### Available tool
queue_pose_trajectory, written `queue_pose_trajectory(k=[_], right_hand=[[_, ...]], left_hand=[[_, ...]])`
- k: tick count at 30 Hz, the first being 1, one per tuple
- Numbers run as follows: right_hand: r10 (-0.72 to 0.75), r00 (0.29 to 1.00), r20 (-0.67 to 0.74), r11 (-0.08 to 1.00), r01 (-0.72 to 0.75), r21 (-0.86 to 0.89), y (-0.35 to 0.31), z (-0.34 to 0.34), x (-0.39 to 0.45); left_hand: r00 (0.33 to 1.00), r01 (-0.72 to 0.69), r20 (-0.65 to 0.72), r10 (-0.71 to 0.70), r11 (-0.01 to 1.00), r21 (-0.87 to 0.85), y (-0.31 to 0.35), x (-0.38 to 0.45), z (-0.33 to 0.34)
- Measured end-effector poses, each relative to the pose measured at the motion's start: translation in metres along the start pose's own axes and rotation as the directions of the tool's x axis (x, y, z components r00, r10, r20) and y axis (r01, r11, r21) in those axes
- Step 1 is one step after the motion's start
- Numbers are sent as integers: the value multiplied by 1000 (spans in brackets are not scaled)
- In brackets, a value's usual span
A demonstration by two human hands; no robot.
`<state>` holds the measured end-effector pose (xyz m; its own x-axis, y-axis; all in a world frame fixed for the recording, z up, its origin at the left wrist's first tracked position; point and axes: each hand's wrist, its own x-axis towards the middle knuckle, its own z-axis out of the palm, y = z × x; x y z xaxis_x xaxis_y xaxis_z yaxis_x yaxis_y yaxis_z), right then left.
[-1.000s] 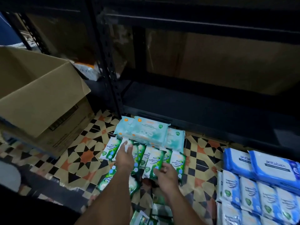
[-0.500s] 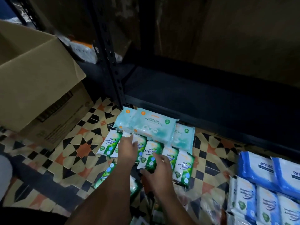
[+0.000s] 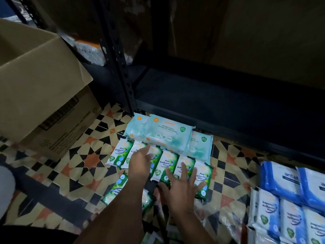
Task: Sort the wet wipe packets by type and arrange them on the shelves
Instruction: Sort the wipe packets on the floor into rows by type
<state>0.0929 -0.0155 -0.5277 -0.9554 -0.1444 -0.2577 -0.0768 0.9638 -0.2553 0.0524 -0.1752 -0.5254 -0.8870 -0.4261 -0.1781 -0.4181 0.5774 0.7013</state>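
Many wipe pkts (image 3: 165,164) on patterned tile floor (image 3: 84,159), dark shelf (image 3: 219,95) behind.

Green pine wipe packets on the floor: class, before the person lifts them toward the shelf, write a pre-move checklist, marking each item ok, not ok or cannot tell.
1. Green pine packets lined up in one row: ok.
2. Left hand placed on the row, fingers straight: ok.
3. Right hand placed on the row, fingers spread: ok.
4. Either hand gripping a packet: not ok, both lie flat.
5. Bottom shelf has free space: ok, its visible surface is bare.
6. Types kept apart: ok, pale teal packs and blue packs sit in separate groups.
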Motion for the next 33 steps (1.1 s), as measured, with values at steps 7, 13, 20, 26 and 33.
queue_pose_trajectory(k=[7, 13, 20, 26, 33], right_hand=[[37, 993, -110, 997, -29, 71, 14, 1, -8], [86, 992, -94, 995, -79, 68, 49, 16, -23], [55, 997, -58, 989, -47, 140, 60, 7, -10], [57, 995, 79, 995, -63, 72, 54, -18, -15], [-195, 980, 43, 958, 181, 222, 53, -22, -44]], left_hand=[[960, -275, 143, 240, 905, 324, -22, -34, 19], [873, -483, 135, 468, 796, 365, -40, -53, 22], [893, -450, 184, 410, 813, 370, -44, -48, 21], [894, -437, 260, 364, 838, 328, -32, -50, 6], [956, -293, 156, 250, 869, 400, -47, -98, -20]])
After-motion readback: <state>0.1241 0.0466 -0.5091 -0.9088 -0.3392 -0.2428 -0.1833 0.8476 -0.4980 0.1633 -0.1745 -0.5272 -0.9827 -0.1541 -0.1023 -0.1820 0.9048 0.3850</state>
